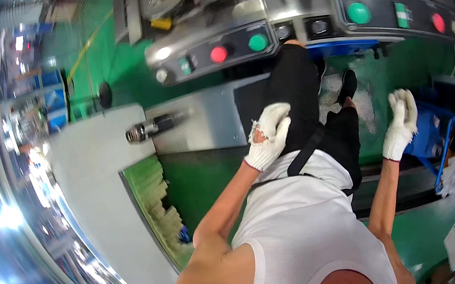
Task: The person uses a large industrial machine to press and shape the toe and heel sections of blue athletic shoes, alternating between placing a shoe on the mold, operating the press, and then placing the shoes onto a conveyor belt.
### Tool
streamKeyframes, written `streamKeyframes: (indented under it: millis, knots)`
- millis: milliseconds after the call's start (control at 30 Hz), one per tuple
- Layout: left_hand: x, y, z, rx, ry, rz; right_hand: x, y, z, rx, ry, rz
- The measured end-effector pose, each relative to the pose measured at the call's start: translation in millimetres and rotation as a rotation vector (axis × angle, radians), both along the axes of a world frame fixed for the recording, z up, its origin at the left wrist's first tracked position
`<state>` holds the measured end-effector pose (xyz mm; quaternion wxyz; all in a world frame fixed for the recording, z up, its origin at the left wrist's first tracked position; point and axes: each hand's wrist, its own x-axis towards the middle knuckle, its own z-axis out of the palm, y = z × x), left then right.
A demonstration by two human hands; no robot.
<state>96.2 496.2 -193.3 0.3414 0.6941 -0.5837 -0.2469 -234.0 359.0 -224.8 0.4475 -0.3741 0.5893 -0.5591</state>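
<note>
My left hand (269, 135), in a white knit glove torn open at the back of the hand, hovers over my black-trousered thigh. Its thumb and fingers are apart and hold nothing. Out to the right, my right hand (400, 123) wears a similar white glove. Its fingers stretch forward with nothing in them, close to a blue container (425, 131). Left of my left hand, a black and silver cylindrical tool (151, 128) lies across the edge of a metal surface (198, 126); its kind cannot be made out.
Ahead stand two control panels, the left (210, 54) and the right (392, 15), with green and red buttons. A grey tabletop (97, 180) stretches along my left, beside a worn green-and-tan panel (153, 198). The floor (389, 72) is green, with a speckled patch near my shoe.
</note>
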Motion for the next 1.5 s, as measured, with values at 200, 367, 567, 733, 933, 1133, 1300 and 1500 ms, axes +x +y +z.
streamKeyframes:
  millis: [200, 367, 567, 733, 933, 1133, 1300, 1500]
  knots:
    - [51.7, 49.3, -20.5, -0.091, 0.052, 0.382, 121.2, -17.1, 39.2, 0.062, 0.092, 0.557]
    - [112.2, 144.0, -97.3, -0.01, 0.166, 0.8, 209.5, -8.4, 47.5, 0.157, 0.156, 0.902]
    - [162.9, 268.1, -135.8, 0.275, -0.138, 1.102, 301.4, 32.9, 21.9, -0.025, 0.398, 1.405]
    - [198.4, 442.2, -132.4, 0.424, -0.387, 1.494, 370.2, 96.3, 2.6, -0.233, 0.54, 1.839]
    - [195.3, 637.9, -109.8, 0.926, -0.33, 2.174, 422.3, 183.4, -32.9, -0.561, 0.88, 2.126]
    - [221.6, 773.8, -95.3, 0.483, -0.552, 2.195, 442.2, 275.3, -77.8, -1.154, 1.073, 2.11]
    - [255.7, 846.7, -93.5, 1.068, -0.355, 2.118, 450.9, 289.1, -88.3, -0.91, 1.497, 2.176]
    - [281.3, 817.1, -120.0, 1.963, -0.505, 0.991, 451.5, 285.6, -89.3, -0.67, 1.617, 2.322]
